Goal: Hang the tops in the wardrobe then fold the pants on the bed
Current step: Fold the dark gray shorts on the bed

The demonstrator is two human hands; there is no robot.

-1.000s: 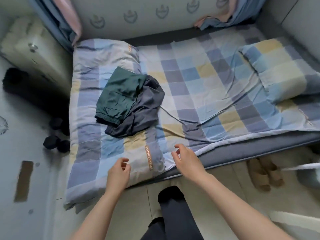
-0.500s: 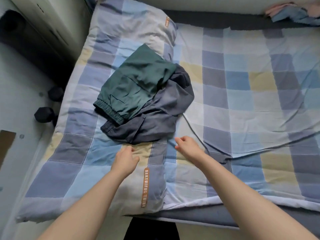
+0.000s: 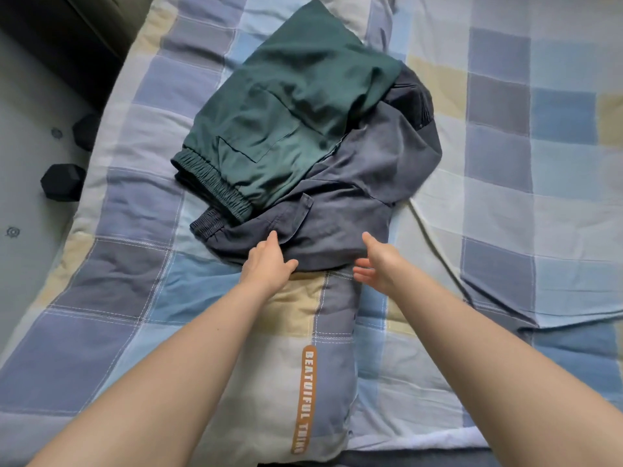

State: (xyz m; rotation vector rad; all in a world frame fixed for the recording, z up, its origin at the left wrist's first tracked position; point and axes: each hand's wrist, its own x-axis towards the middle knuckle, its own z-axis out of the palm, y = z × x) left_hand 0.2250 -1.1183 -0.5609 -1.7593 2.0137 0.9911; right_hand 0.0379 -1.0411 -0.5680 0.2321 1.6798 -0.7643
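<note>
- On the bed [image 3: 505, 183], atop a checked quilt [image 3: 111, 281]: two pairs of pants, heaped together.
- Green pants [image 3: 286, 116]: uppermost, roughly folded, elastic waistband toward the left edge of the heap, patch pocket facing up.
- Grey pants [image 3: 364, 197]: underneath and to the right, crumpled, near hem just beyond both hands.
- Left hand [image 3: 266, 264]: palm down, fingers [image 3: 269, 241] straight and close together, tips touching the near edge of the grey pants; gripping nothing.
- Right hand [image 3: 377, 264]: at the right end of the same hem, fingers spread apart and relaxed, thumb raised; contact with the fabric not clear, holding nothing.
- Orange label [image 3: 303, 399] with white lettering: sewn on the quilt, between the forearms.
- Beside the bed, on the floor at left: black dumbbell [image 3: 62, 187], with a second dark object just beyond it.
</note>
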